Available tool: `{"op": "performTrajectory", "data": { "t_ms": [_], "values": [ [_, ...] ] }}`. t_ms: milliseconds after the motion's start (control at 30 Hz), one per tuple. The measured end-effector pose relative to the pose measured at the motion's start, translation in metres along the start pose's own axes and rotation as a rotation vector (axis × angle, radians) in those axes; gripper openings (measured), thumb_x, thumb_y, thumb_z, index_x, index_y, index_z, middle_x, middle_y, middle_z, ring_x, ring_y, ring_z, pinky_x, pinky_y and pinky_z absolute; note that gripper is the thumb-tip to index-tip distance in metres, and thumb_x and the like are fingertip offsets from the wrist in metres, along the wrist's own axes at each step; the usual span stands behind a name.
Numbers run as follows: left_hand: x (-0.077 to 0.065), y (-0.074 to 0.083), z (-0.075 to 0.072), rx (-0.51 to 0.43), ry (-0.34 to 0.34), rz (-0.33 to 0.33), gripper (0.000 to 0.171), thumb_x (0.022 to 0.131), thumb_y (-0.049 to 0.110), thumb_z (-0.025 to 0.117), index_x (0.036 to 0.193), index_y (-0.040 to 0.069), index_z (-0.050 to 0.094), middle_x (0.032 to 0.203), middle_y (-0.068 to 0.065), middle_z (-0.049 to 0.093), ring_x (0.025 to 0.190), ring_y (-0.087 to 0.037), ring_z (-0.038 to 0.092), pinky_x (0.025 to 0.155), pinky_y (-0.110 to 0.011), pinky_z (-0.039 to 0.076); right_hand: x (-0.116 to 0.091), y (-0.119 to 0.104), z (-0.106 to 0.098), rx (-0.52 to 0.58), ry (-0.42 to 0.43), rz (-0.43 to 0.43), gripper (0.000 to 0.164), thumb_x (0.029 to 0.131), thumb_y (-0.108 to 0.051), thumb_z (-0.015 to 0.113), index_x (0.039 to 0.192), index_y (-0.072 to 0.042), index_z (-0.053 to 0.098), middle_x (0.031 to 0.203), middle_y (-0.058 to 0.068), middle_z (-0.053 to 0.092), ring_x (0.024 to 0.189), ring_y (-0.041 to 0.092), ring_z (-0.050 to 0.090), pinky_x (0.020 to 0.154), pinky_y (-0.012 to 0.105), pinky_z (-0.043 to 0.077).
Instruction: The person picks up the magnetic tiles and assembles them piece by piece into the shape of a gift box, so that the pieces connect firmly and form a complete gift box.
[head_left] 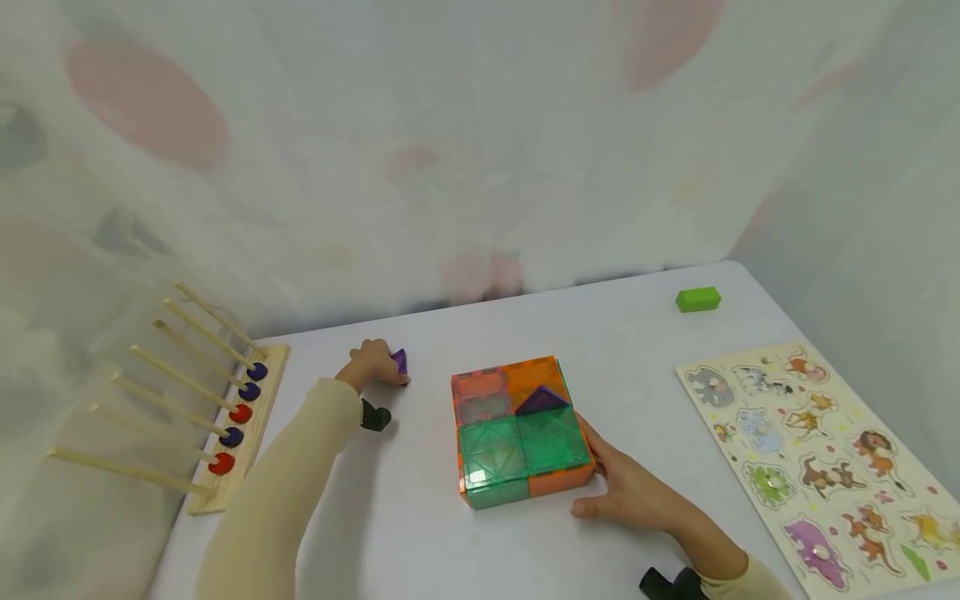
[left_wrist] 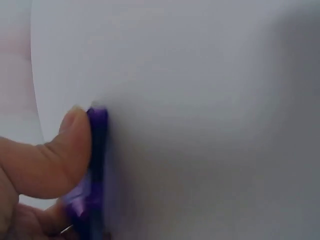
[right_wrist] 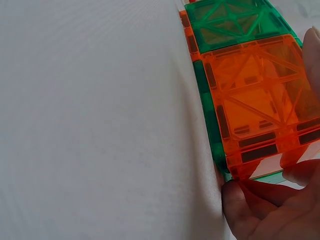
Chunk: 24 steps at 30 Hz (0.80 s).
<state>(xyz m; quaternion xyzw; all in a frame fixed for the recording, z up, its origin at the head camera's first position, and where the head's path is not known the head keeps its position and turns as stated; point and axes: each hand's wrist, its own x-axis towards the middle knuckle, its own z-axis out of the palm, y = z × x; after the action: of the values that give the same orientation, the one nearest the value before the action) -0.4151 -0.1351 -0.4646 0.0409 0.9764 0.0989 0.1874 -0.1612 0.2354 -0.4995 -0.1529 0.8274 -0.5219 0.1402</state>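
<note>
In the head view, my left hand (head_left: 372, 363) pinches a purple magnetic tile (head_left: 401, 363) at the left of the white table. The left wrist view has the thumb against that purple tile (left_wrist: 98, 150), its edge blurred. A flat box of translucent magnetic tiles (head_left: 491, 446), green and orange, sits mid-table. On its top is a dark purple triangle tile (head_left: 542, 400). My right hand (head_left: 626, 483) rests its fingers against the box's right side, thumb held apart in front. In the right wrist view, fingertips touch the lower corner of the orange tiles (right_wrist: 265, 95).
At the left stands a wooden peg board (head_left: 258, 429) with red and blue beads on its pegs. A wooden animal puzzle (head_left: 757, 375) lies at the right. Near the far right edge is a green block (head_left: 698, 299). A patterned cloth (head_left: 480, 150) hangs behind the table.
</note>
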Motion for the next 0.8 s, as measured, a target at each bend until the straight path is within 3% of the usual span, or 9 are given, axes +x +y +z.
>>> {"op": "performTrajectory", "data": {
  "t_ms": [133,300,500,667,800],
  "values": [
    [-0.009,-0.005,0.008,-0.106,0.062,0.066,0.063,0.075,0.029,0.078,0.114,-0.01,0.047,0.106,-0.025,0.058,0.096,-0.035,0.055,0.091,-0.047,0.045,-0.001,-0.001,0.001,-0.008,0.0,0.005,0.109,0.079,-0.031,0.078,0.154,-0.035,-0.001,0.161,0.001,0.015,0.143,0.024,0.027,0.107,0.016,0.034],
    [-0.021,-0.011,0.016,-0.186,0.136,0.167,0.038,0.086,0.021,0.066,0.111,-0.005,0.056,0.105,-0.021,0.062,0.093,-0.032,0.057,0.083,-0.043,0.049,-0.001,0.0,0.0,-0.004,-0.003,-0.008,0.108,0.08,-0.03,0.078,0.154,-0.035,-0.001,0.161,0.0,0.014,0.142,0.02,0.03,0.106,0.02,0.038],
    [-0.042,-0.012,0.012,-0.434,0.157,0.235,0.027,0.092,0.02,0.064,0.111,0.002,0.068,0.1,-0.015,0.069,0.084,-0.022,0.057,0.071,-0.03,0.048,-0.002,0.0,-0.001,-0.007,-0.006,-0.014,0.107,0.08,-0.029,0.077,0.154,-0.034,0.0,0.161,0.002,0.014,0.141,0.021,0.032,0.106,0.021,0.039],
    [-0.07,0.007,0.002,-0.527,0.172,0.347,0.026,0.09,0.023,0.068,0.108,0.005,0.071,0.096,-0.011,0.071,0.079,-0.019,0.061,0.067,-0.027,0.051,-0.001,-0.002,-0.002,-0.006,0.004,-0.001,0.108,0.079,-0.031,0.078,0.154,-0.032,0.0,0.161,0.004,0.015,0.14,0.025,0.035,0.106,0.02,0.039],
    [-0.1,0.032,-0.005,-0.514,0.152,0.535,0.015,0.086,0.02,0.073,0.096,0.01,0.074,0.087,-0.003,0.072,0.075,-0.015,0.065,0.066,-0.028,0.054,-0.001,-0.002,-0.002,-0.001,-0.001,0.002,0.108,0.08,-0.03,0.078,0.154,-0.031,0.001,0.161,0.005,0.016,0.14,0.025,0.034,0.105,0.019,0.039]
  ]
}}
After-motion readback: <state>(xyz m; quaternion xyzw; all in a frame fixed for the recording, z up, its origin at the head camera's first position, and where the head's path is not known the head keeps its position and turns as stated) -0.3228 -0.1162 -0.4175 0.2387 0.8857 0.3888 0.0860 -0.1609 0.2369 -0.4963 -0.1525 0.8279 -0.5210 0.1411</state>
